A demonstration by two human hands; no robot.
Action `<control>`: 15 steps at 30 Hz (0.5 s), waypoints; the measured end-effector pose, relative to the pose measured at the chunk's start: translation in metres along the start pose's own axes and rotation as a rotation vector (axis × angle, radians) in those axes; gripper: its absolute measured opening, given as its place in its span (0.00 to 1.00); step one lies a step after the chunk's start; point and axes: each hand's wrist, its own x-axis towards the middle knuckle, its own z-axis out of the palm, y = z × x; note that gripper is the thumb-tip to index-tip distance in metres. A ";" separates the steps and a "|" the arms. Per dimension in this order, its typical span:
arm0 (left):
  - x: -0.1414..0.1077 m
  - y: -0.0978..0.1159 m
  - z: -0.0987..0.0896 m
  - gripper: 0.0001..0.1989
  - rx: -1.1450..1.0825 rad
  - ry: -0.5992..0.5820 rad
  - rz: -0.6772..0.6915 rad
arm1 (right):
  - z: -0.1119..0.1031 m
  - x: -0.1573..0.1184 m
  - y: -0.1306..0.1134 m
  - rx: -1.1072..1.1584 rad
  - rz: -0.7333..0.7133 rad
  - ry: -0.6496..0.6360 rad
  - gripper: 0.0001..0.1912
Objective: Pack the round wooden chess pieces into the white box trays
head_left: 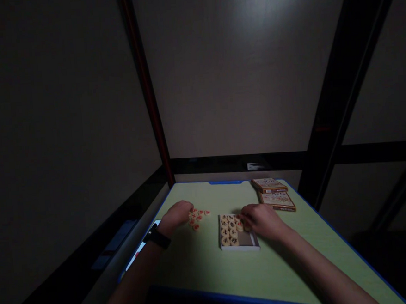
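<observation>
Discs with red characters lie loose on the green table, beside the curled fingers of the left hand; whether that hand grips one cannot be told; right hand bends its fingers over the far right part of an open tray, its grip hidden; dark-lettered discs fill the two left columns there; a dark band circles the left wrist; two flat boxes overlap near the table's far right corner
</observation>
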 end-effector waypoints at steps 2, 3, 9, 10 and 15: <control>0.001 0.006 0.000 0.12 0.008 -0.031 -0.023 | 0.001 0.001 0.000 -0.004 -0.005 0.000 0.14; 0.002 0.007 0.000 0.12 0.014 -0.039 -0.026 | 0.002 0.001 0.000 -0.004 -0.006 0.000 0.14; 0.006 0.002 0.002 0.12 0.028 0.001 -0.008 | 0.005 0.002 0.000 -0.004 -0.018 -0.006 0.15; 0.006 0.001 0.001 0.12 0.026 0.011 -0.011 | 0.005 0.002 0.000 -0.003 -0.018 -0.001 0.15; 0.004 0.007 -0.005 0.11 -0.040 -0.001 0.025 | 0.005 0.002 0.000 -0.003 -0.012 0.004 0.15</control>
